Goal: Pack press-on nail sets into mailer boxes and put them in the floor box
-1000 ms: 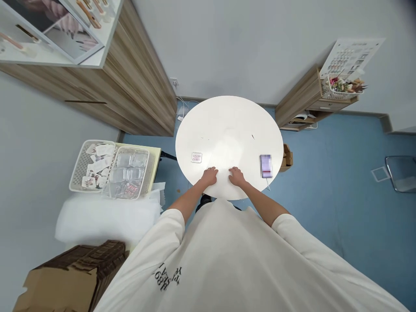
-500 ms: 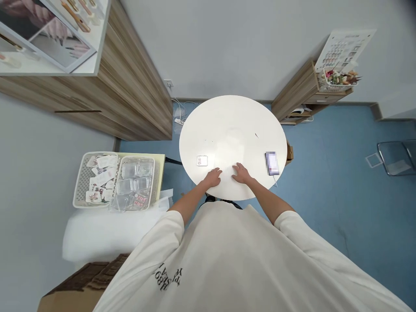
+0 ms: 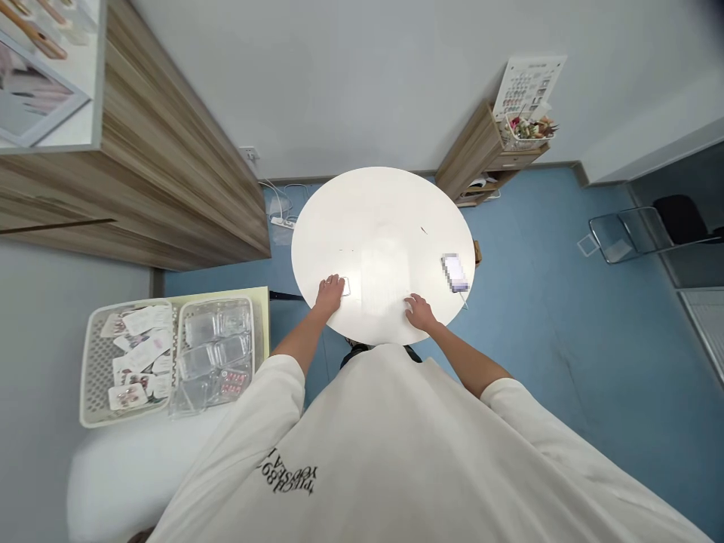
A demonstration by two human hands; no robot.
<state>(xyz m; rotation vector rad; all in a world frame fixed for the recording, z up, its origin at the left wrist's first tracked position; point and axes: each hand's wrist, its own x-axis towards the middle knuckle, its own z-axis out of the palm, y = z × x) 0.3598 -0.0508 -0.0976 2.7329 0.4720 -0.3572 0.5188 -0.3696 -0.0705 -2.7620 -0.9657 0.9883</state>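
My left hand (image 3: 331, 295) is at the left front of the round white table (image 3: 378, 204). Its fingers are stretched forward over the left part of a small clear flat case (image 3: 347, 286), whose right edge shows beside them; whether they grip it is hidden. Near the table's front edge, my right hand (image 3: 419, 311) touches the top with fingers bent and a little apart, nothing in them. Farther right lies a phone (image 3: 455, 272), blurred out, with a white cable running off the edge.
To the left, one white basket (image 3: 93, 369) holds printed cards and another (image 3: 249, 317) holds clear plastic boxes. A wood-grain cabinet (image 3: 186, 158) stands at the back left. At the back right is a small wooden shelf (image 3: 469, 154); a metal-framed chair (image 3: 639, 226) stands far right.
My left hand has moved left and forward onto the small clear case. My right hand stays near the table's front edge. The view has turned right.
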